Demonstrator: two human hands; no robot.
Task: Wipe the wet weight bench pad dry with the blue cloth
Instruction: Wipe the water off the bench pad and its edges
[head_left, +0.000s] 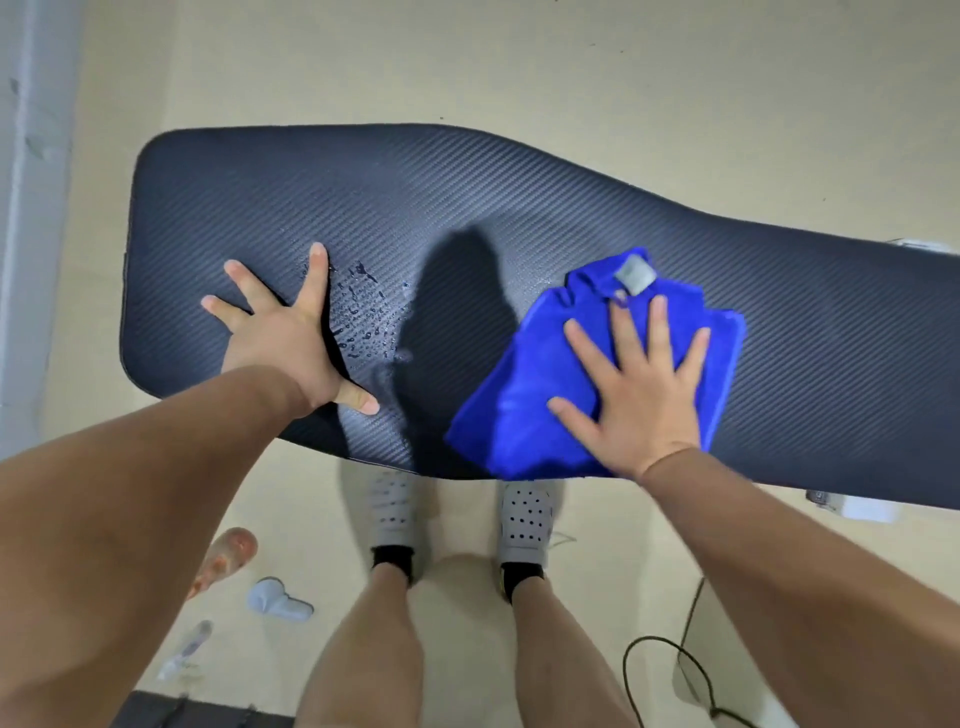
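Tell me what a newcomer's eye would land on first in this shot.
The bright blue cloth jumps out first, bunched on the dark bench pad right of centre, with the right hand pressed flat on it. Next come the water droplets beading on the pad just beside the left hand, which is spread flat on the pad's left part. Below the pad's near edge, the person's white perforated shoes stand on the pale floor.

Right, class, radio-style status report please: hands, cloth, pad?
Left hand flat on bench pad. Right hand pressing blue cloth. Water droplets remain between them. Nothing obstructing.
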